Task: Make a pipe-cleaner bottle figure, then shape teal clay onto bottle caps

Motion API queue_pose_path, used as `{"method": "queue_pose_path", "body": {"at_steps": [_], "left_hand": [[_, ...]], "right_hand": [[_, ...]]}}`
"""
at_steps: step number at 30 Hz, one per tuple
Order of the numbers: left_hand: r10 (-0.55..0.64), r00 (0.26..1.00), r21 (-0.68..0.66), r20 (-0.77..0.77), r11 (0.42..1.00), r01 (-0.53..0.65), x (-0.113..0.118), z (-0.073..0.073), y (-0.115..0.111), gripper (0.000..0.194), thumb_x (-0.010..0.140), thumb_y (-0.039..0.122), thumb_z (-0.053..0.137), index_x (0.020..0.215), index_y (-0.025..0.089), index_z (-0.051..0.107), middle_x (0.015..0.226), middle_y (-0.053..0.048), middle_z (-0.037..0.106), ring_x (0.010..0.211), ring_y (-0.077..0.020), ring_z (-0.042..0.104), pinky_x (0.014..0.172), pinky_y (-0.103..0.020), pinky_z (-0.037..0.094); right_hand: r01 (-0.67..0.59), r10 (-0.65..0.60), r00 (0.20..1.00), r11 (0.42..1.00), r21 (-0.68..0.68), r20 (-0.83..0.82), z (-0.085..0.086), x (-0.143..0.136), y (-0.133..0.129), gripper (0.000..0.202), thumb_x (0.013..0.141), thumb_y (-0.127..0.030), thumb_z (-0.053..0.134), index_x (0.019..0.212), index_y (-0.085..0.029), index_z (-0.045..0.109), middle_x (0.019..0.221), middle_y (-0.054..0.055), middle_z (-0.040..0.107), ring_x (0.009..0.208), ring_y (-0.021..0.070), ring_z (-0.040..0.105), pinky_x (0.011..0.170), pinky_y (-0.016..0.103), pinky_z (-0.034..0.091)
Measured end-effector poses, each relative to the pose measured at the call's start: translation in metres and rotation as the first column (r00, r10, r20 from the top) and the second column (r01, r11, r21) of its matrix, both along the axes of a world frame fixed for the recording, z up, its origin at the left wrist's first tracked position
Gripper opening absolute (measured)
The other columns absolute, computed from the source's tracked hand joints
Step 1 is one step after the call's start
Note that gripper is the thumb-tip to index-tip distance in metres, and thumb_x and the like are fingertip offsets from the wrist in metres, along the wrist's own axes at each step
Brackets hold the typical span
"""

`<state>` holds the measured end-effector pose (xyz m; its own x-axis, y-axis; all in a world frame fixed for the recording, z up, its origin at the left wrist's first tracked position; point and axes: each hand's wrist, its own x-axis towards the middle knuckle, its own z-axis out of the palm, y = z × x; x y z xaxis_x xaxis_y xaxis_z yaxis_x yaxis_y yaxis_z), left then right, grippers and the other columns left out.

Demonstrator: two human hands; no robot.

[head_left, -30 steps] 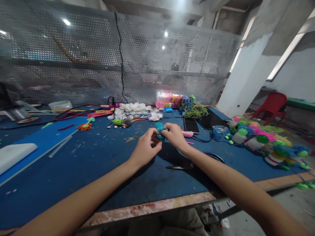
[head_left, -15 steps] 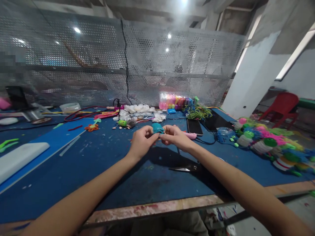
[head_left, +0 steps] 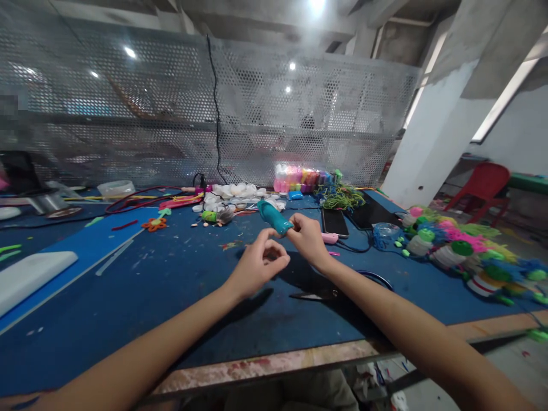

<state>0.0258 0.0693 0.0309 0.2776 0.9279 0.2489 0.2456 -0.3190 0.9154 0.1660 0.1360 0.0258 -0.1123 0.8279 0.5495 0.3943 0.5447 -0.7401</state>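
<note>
A glossy teal packet (head_left: 273, 217), stretched out lengthwise, is held above the table, tilted up toward the left. My right hand (head_left: 306, 238) pinches its lower right end. Just below and left of the packet, my left hand (head_left: 260, 261) has its fingers curved and spread, with a gap between thumb and forefinger and nothing visible in it. Whether a left fingertip brushes the packet I cannot tell. Under my right forearm lie scissors (head_left: 314, 296), their blades showing and one handle loop partly hidden.
Yarn-topped figures (head_left: 447, 254) crowd the table's right side. A phone (head_left: 334, 222), a pink-handled tool (head_left: 329, 238) and green yarn (head_left: 342, 197) sit behind my right hand. Colourful packets (head_left: 303, 178) and white pieces (head_left: 235, 191) line the back. On the left are a white block (head_left: 38, 277) and an orange pipe-cleaner flower (head_left: 154, 224).
The teal packet, bunched between both hands before, now extends up and left from my right hand. My left hand has come away downward and its fingers have spread.
</note>
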Motion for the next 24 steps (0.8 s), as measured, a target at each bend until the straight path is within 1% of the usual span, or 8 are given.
{"method": "queue_pose_path", "body": {"at_steps": [6,10,12,14,17,18,21,24], "left_hand": [[-0.09,0.974,0.112,-0.209,0.987,0.116,0.02,-0.005,-0.021,0.051,0.076,0.024,0.06,0.118,0.022,0.031,0.082,0.002,0.059,0.075,-0.0152,0.06,0.073,-0.031,0.05],[-0.015,0.967,0.174,-0.253,0.983,0.061,0.026,-0.003,-0.026,0.053,0.076,0.024,0.06,0.122,0.022,0.035,0.082,0.001,0.062,0.075,-0.0155,0.06,0.074,-0.03,0.048],[0.089,0.973,0.216,-0.211,0.975,-0.042,0.022,0.0,-0.023,0.034,0.08,0.026,0.057,0.112,0.022,0.047,0.076,0.002,0.063,0.069,-0.0142,0.06,0.07,-0.028,0.048],[0.264,0.964,0.27,-0.039,0.931,-0.244,0.015,0.004,-0.017,0.02,0.08,0.03,0.057,0.099,0.022,0.052,0.072,0.003,0.059,0.064,-0.0128,0.057,0.062,-0.025,0.047],[0.43,0.855,0.233,0.29,0.835,-0.499,0.002,0.011,-0.004,0.038,0.069,0.033,0.07,0.098,0.023,0.048,0.085,0.002,0.055,0.076,-0.0141,0.059,0.059,-0.022,0.048],[0.41,0.846,0.18,0.341,0.855,-0.487,-0.002,0.013,0.0,0.047,0.064,0.034,0.073,0.102,0.024,0.047,0.091,0.0,0.056,0.083,-0.0157,0.06,0.063,-0.023,0.049],[0.243,0.91,-0.012,0.336,0.967,-0.254,-0.007,0.017,0.008,0.055,0.057,0.039,0.078,0.104,0.021,0.055,0.097,-0.005,0.062,0.09,-0.0207,0.061,0.073,-0.029,0.051],[0.282,0.895,-0.116,0.345,0.959,-0.257,-0.006,0.016,0.012,0.044,0.057,0.043,0.078,0.087,0.016,0.062,0.079,-0.003,0.063,0.075,-0.0175,0.06,0.067,-0.027,0.049]], "right_hand": [[0.126,-0.123,0.991,0.991,0.054,-0.048,-0.009,0.003,0.001,0.015,0.063,-0.019,0.044,0.051,-0.021,0.035,0.05,-0.005,0.032,0.053,0.011,0.03,0.052,0.026,0.02],[0.108,-0.107,0.991,0.994,0.016,-0.075,-0.008,0.003,-0.003,0.016,0.06,-0.02,0.045,0.05,-0.02,0.033,0.052,-0.006,0.028,0.054,0.0102,0.028,0.052,0.025,0.018],[0.06,-0.061,0.993,0.998,-0.011,-0.096,-0.003,0.001,-0.005,0.018,0.06,-0.022,0.045,0.049,-0.02,0.032,0.052,-0.006,0.026,0.055,0.01,0.028,0.052,0.024,0.019],[-0.01,0.005,0.992,0.999,-0.039,-0.128,0.002,-0.001,-0.008,0.02,0.062,-0.025,0.046,0.049,-0.02,0.03,0.052,-0.005,0.026,0.055,0.0099,0.028,0.052,0.023,0.02],[-0.171,0.155,0.976,0.98,-0.099,-0.15,0.008,-0.004,-0.015,0.024,0.063,-0.029,0.048,0.049,-0.02,0.03,0.049,-0.006,0.028,0.054,0.0091,0.029,0.051,0.022,0.024],[-0.232,0.211,0.965,0.964,-0.131,-0.157,0.009,-0.004,-0.017,0.025,0.062,-0.028,0.05,0.049,-0.02,0.03,0.048,-0.007,0.029,0.053,0.0086,0.029,0.051,0.021,0.025],[-0.345,0.312,0.935,0.909,-0.234,-0.166,0.007,-0.005,-0.021,0.022,0.059,-0.024,0.053,0.05,-0.02,0.034,0.047,-0.007,0.036,0.051,0.0078,0.032,0.049,0.02,0.027],[-0.423,0.367,0.904,0.843,-0.332,-0.22,0.006,-0.006,-0.022,0.012,0.059,-0.022,0.054,0.058,-0.019,0.042,0.048,-0.008,0.042,0.048,0.0078,0.037,0.047,0.02,0.028]]}}
